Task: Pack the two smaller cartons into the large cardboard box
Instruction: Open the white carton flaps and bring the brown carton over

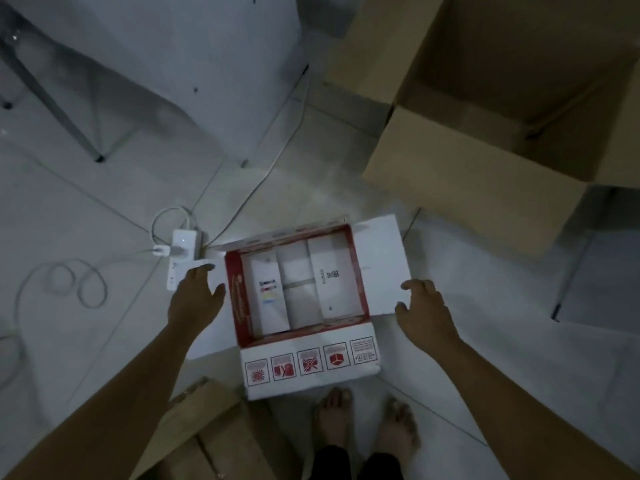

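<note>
Our red-and-white carton [298, 289] sits open on the floor [104, 209] near the big box [485, 140]; its flap shows handling pictograms, lettering unreadable. Left hand [195, 299] and right hand [427, 311] rest loosely on side flaps, fingers released.
</note>
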